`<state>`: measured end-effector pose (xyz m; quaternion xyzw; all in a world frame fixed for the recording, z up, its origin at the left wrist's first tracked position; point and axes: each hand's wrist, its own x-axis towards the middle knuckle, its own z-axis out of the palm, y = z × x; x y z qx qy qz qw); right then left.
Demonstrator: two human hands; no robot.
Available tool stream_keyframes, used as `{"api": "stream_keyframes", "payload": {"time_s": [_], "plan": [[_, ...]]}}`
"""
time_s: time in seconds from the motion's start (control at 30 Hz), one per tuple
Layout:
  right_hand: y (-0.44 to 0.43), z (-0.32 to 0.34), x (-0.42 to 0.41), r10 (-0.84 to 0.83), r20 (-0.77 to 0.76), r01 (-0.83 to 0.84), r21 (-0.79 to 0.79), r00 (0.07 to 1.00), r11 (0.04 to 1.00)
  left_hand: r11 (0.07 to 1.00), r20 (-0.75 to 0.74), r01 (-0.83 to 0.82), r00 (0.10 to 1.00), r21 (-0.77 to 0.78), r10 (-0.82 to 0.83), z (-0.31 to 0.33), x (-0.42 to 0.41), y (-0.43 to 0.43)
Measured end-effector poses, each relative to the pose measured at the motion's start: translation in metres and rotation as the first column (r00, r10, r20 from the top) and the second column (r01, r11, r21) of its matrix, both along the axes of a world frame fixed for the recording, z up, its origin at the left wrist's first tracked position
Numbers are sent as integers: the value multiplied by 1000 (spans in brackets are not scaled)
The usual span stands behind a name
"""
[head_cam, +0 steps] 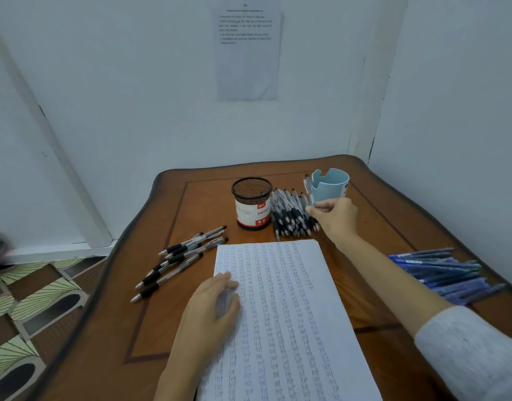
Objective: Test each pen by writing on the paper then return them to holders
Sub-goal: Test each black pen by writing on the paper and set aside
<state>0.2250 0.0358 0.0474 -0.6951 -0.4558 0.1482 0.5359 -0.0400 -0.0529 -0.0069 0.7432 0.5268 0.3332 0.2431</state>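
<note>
Two holders stand at the far side of the table (pixel 159 328) – a black mesh holder (pixel 251 202) and a pale blue holder (pixel 332 183) – with a heap of black-grip pens (pixel 289 217) lying between them. The right hand (pixel 337 218) reaches to the heap's right edge, fingers curled, pinching one pen (pixel 308 188) that stands just beside the blue holder. The left hand (pixel 211 302) lies relaxed and flat on the paper (pixel 289 328), which is covered in written marks. More black pens (pixel 182 256) lie left of the paper; blue pens (pixel 439 273) lie right.
</note>
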Motion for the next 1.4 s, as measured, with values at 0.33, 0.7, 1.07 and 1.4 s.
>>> {"api": "stream_keyframes", "payload": {"time_s": [0.33,0.7,1.07,1.4], "plan": [[19,-8,-6,63,81,-55,-99,995,994,1000,11,4,1000,6,-4,-2,-2,4],[-14,-2,-35,241,135,-235,-56,961,970,999,64,-49,997,14,48,2,0,-1],[-38,-14,-115,605,144,-562,-255,783,787,952,116,-300,949,64,292,14,-41,-18],[-10,-20,-164,736,344,-654,-339,583,677,957,-73,-260,960,127,271,-3,-73,-17]]}}
